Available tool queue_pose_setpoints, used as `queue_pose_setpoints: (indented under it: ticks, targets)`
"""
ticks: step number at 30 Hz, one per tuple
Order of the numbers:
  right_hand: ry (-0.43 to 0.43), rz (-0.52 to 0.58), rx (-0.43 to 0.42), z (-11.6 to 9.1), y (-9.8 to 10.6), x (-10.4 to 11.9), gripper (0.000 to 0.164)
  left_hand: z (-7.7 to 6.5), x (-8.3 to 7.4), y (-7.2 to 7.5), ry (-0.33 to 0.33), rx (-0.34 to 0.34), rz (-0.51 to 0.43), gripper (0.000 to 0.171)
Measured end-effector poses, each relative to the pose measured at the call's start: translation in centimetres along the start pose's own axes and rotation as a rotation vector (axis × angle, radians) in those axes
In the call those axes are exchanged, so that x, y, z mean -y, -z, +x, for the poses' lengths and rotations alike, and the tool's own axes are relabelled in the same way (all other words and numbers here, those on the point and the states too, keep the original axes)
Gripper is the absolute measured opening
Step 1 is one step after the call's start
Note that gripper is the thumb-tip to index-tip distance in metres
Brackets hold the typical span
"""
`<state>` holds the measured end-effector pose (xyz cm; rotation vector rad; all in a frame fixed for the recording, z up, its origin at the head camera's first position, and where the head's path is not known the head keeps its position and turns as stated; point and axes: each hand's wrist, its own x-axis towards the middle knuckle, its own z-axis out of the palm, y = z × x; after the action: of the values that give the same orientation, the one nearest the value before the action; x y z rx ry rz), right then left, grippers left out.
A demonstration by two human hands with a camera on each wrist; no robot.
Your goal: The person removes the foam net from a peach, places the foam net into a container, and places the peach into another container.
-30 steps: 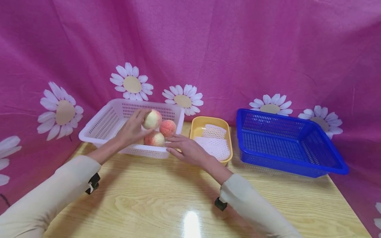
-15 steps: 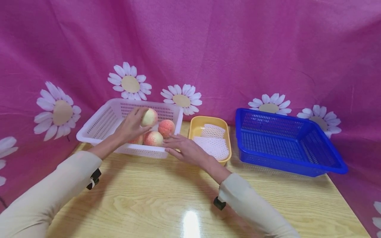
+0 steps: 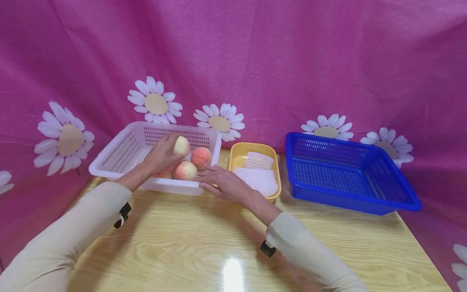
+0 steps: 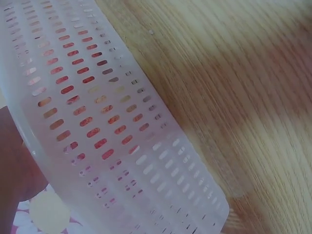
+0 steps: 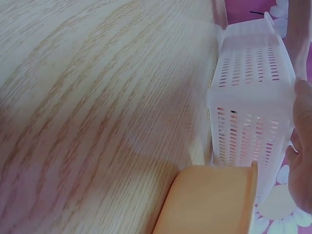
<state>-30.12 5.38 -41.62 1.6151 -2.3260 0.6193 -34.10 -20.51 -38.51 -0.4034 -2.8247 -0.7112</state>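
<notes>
Inside the white slotted basket [image 3: 171, 185], my left hand [image 3: 160, 154] grips a pale yellow-and-pink peach [image 3: 182, 145] by its left side. Close by in the basket are a redder peach [image 3: 201, 157], a pale one with a red blush [image 3: 185, 170] and another [image 3: 164, 173] partly hidden by my left hand. My right hand [image 3: 228, 184] has its fingers extended over the basket's near right corner, close to the peaches. In the left wrist view, reddish fruit shows through the slots of the basket wall [image 4: 112, 92]. The right wrist view has my right hand [image 5: 303, 146] beside the basket rim.
A yellow tray [image 3: 279, 178] with white foam net sleeves [image 3: 257, 180] stands just right of the white basket. Further right is a blue slotted basket [image 3: 350, 205]. All stand on a wooden table [image 3: 182, 243] before a pink flowered cloth [image 3: 270, 65].
The head view has shifted a little, so everything sits slightly further left. My left hand keeps hold of the peach and has moved only slightly; more of the peach beneath it shows.
</notes>
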Motion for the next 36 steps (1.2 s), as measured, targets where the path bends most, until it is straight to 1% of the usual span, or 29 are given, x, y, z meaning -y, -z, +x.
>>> queue_pose_setpoints:
  ticks: [5, 11, 15, 23, 30, 36]
  targets:
    - [-0.004, 0.002, -0.002, -0.1, -0.1, 0.0, 0.032, 0.3, 0.1, 0.0, 0.02, 0.034, 0.016, 0.067]
    - [0.008, 0.002, -0.011, -0.1, -0.2, -0.1, 0.032, 0.6, 0.3, -0.3, 0.035, 0.047, 0.05, 0.067]
    - [-0.003, 0.004, -0.006, -0.2, -0.1, 0.1, 0.032, 0.7, 0.5, -0.5, 0.039, 0.055, 0.053, 0.068]
    - [-0.023, 0.008, 0.005, -0.1, 0.1, 0.2, 0.033, 1.0, 1.1, -0.7, 0.023, 0.075, 0.089, 0.058]
    - [-0.024, 0.019, 0.009, -0.1, 0.1, 0.2, 0.033, 1.2, 1.0, -0.8, 0.038, 0.129, 0.131, 0.057]
    - [-0.026, 0.022, 0.008, -0.1, 0.1, 0.2, 0.032, 1.2, 1.2, -1.0, 0.06, 0.155, 0.128, 0.059]
